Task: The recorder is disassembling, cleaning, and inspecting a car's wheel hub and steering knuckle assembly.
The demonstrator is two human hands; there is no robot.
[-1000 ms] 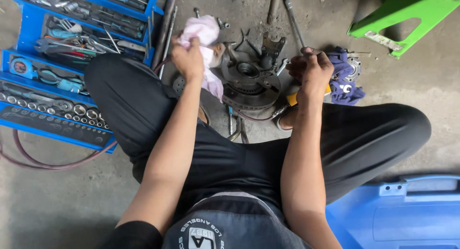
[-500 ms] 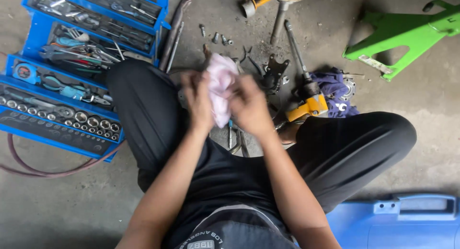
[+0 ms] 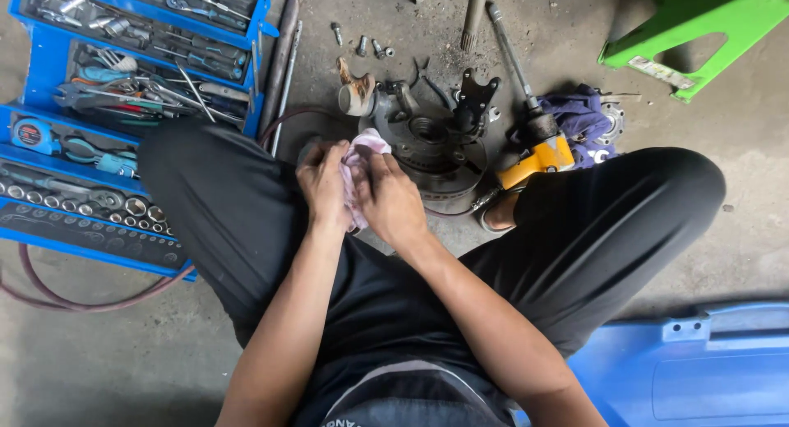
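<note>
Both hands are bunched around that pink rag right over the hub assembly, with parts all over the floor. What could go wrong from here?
1. The left hand and right hand squeeze the pink rag close to the metal hub assembly; a knuckle might knock its bracket edges.
2. Loose bolts lie scattered on the concrete floor and could roll away or get lost.
3. The yellow impact wrench rests against the right leg; a shift of that leg might tip it.

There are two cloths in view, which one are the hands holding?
The pale pink rag, bunched between the left hand and right hand. The purple cloth lies untouched on the floor beside the yellow impact wrench.
</note>
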